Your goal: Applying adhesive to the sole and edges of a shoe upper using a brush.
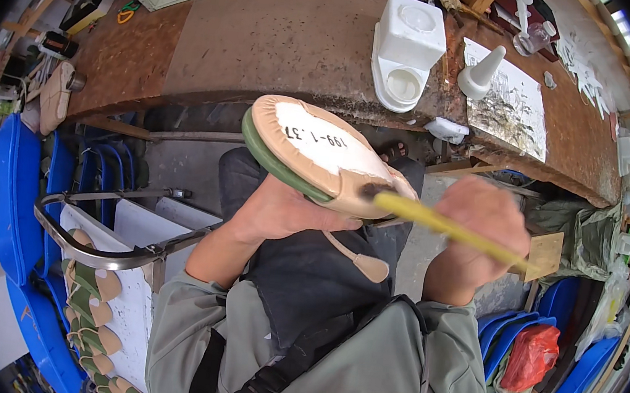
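A shoe upper (328, 140) is turned sole side up over my lap. Its beige lasted edge folds round a white insole with dark print, and green shows along its left side. My left hand (279, 208) grips it from below. A beige strap (369, 267) hangs from it. In my right hand (481, 225), blurred by motion, is a brush (442, 225) with a yellow handle. Its dark bristles touch the shoe's beige edge at the near right end.
On the worn brown bench (269, 46) ahead stand a white plastic pot (410, 45) and a white cone-shaped nozzle (483, 74) on a stained sheet (519, 114). At left, a metal-framed rack (117, 256) sits beside green-and-beige uppers (92, 311). A red bag (531, 357) lies at right.
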Action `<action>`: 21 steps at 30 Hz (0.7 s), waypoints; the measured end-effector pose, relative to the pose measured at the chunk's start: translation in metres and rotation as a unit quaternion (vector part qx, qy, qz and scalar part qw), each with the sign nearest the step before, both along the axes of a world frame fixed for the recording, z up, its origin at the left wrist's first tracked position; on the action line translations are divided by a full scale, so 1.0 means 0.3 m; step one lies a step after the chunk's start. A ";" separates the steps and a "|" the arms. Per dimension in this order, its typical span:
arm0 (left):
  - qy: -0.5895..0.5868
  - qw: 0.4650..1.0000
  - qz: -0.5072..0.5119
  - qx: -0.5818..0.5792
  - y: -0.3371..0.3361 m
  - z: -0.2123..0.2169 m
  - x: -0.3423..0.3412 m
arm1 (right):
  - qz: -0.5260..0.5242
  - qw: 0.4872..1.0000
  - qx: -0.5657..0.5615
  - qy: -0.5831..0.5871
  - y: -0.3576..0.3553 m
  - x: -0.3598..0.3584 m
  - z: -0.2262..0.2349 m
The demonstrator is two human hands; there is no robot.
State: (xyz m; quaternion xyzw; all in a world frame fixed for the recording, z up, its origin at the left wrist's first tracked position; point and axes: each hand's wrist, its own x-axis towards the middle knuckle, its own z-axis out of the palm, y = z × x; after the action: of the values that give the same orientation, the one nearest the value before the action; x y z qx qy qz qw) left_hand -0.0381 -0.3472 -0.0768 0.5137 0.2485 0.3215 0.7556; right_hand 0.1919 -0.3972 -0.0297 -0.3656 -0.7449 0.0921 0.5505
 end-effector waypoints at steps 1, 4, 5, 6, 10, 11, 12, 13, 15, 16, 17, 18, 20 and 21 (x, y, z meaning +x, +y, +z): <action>-0.002 1.000 0.009 0.006 -0.001 -0.003 0.004 | 0.120 0.992 0.019 0.028 0.017 0.012 0.000; -0.003 1.000 0.014 0.002 0.013 0.002 0.002 | 0.292 0.931 0.066 0.210 0.029 0.014 -0.067; -0.003 1.000 0.007 -0.010 0.017 0.006 -0.001 | 0.292 0.930 0.065 0.211 0.031 0.003 -0.067; -0.003 1.000 0.008 -0.011 0.019 0.002 -0.006 | 0.193 0.961 0.008 0.197 0.036 -0.012 -0.066; -0.029 0.998 0.031 -0.043 0.063 -0.077 -0.023 | 0.344 0.907 -0.007 0.244 0.077 0.029 -0.050; -0.045 0.997 0.043 -0.051 0.085 -0.104 -0.031 | 0.339 0.910 -0.004 0.236 0.090 0.030 -0.056; -0.084 0.991 0.083 -0.066 0.094 -0.103 -0.046 | 0.200 0.902 -0.095 0.370 0.106 0.029 -0.071; -0.143 0.982 0.098 -0.074 0.115 -0.132 -0.078 | 0.051 0.853 -0.179 0.488 0.125 0.032 -0.092; -0.129 0.946 0.252 -0.156 0.153 -0.083 -0.084 | -0.068 0.885 -0.243 0.391 0.229 0.072 -0.196; -0.227 0.941 0.213 -0.133 0.171 -0.090 -0.080 | -0.088 0.895 -0.258 0.353 0.268 0.086 -0.238; -0.322 0.924 0.175 -0.108 0.190 -0.107 -0.083 | -0.105 0.903 -0.273 0.314 0.303 0.095 -0.286; -0.352 0.909 0.179 -0.130 0.202 -0.121 -0.081 | -0.114 0.904 -0.284 0.297 0.323 0.102 -0.332; -0.335 0.918 0.146 -0.154 0.209 -0.191 -0.119 | -0.137 0.915 -0.281 0.253 0.355 0.107 -0.381; -0.334 0.918 0.146 -0.154 0.208 -0.229 -0.118 | -0.161 0.923 -0.281 0.207 0.370 0.109 -0.402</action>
State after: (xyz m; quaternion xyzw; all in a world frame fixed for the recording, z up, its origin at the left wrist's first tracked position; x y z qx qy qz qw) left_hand -0.0735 -0.2849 -0.1455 0.2115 0.1002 0.5392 0.8090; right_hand 0.2245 -0.2862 -0.1504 -0.5932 -0.4887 0.2813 0.5745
